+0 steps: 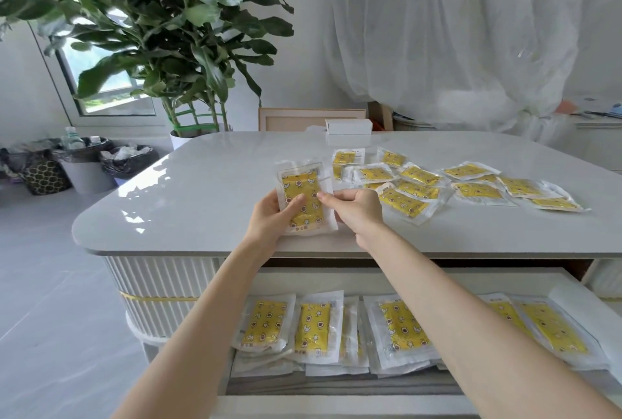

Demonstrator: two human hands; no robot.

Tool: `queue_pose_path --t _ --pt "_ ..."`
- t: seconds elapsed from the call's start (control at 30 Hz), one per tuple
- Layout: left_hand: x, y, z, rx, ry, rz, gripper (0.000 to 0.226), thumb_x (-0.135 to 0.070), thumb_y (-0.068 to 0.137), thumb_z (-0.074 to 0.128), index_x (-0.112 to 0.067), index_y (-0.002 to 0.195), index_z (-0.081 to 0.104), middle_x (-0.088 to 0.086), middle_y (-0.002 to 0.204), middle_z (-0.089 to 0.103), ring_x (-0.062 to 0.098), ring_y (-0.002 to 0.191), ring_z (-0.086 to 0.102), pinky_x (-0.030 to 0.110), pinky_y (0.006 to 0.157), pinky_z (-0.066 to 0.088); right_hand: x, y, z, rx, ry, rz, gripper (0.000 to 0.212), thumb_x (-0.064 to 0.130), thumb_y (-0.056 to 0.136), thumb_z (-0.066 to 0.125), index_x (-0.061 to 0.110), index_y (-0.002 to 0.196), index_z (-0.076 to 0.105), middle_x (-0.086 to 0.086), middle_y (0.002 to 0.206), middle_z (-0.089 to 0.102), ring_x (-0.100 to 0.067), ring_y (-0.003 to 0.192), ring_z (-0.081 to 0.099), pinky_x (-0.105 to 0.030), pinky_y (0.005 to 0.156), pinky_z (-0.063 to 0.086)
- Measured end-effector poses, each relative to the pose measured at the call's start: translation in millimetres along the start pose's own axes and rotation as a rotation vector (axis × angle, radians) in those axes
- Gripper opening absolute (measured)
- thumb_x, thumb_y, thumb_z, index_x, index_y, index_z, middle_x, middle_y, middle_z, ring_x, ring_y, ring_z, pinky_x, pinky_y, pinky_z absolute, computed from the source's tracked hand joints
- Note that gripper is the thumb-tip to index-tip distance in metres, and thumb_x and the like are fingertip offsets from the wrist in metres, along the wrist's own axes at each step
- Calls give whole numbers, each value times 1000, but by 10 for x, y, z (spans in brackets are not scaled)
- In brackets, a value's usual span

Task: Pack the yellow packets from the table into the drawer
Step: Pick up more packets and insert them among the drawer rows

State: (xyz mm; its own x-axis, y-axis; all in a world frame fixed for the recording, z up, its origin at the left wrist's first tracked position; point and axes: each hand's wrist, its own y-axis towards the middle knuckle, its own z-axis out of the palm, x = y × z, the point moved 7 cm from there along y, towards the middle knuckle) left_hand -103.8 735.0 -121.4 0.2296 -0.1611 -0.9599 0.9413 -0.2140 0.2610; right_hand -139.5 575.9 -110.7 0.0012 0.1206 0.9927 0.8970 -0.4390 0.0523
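Packets lie in a loose, overlapping scatter on the right half of the counter, from mid-depth toward its far edge. One packet is raised in both your hands over the near edge, directly above the open drawer.

Your left hand cradles it from the left, with the thumb laid across the yellow face. The fingers of your right hand pinch its right edge. I cannot tell whether a second packet sits behind it.

You look to be mid-transfer: picked up, not yet stowed. Next, bring it down toward you into the drawer and lay it flat in line with the stored packets, which sit in overlapping rows across the drawer's width. The left end looks like the easiest slot. Then reach back to the right for the scatter. The job seems roughly half done.

Each packet is a flat, clear plastic sleeve with a white border around a bright yellow insert printed with small figures. It is glossy, so likely slippery when stacked.
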Motion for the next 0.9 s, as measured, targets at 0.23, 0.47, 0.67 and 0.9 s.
queue_pose_path --t 0.23,0.47,0.67,0.9 --pt "28 9 -33 -48 -47 -5 13 -12 87 64 -14 100 65 3 98 72 11 84 72 27 73 58 87 210 -601 -174 -765 -257 37 27 94 51 11 127 58 -4 131 58 -24 121 50 -34 92 46" --pt "55 35 -43 -58 -59 -16 18 -15 85 67 -14 104 66 7 103 72 21 95 70 38 84 57 -165 248 -675 32 -1173 -203 39 36 99 29 24 127 54 -1 139 49 -28 130 37 -39 98 37" --pt "56 31 -59 -97 -67 -12 22 -14 86 66 -11 108 65 8 104 71 22 94 69 39 85 56 -31 144 -542 245 -940 -306 20 37 95 47 24 98 62 6 111 62 -19 107 55 -36 87 46" --pt "57 23 -52 -98 -98 -19 20 -12 88 64 -11 107 64 5 102 71 18 90 70 33 80 58 138 55 -921 -129 -808 -281 27 48 81 66 23 91 59 9 97 64 -16 97 61 -29 69 46"
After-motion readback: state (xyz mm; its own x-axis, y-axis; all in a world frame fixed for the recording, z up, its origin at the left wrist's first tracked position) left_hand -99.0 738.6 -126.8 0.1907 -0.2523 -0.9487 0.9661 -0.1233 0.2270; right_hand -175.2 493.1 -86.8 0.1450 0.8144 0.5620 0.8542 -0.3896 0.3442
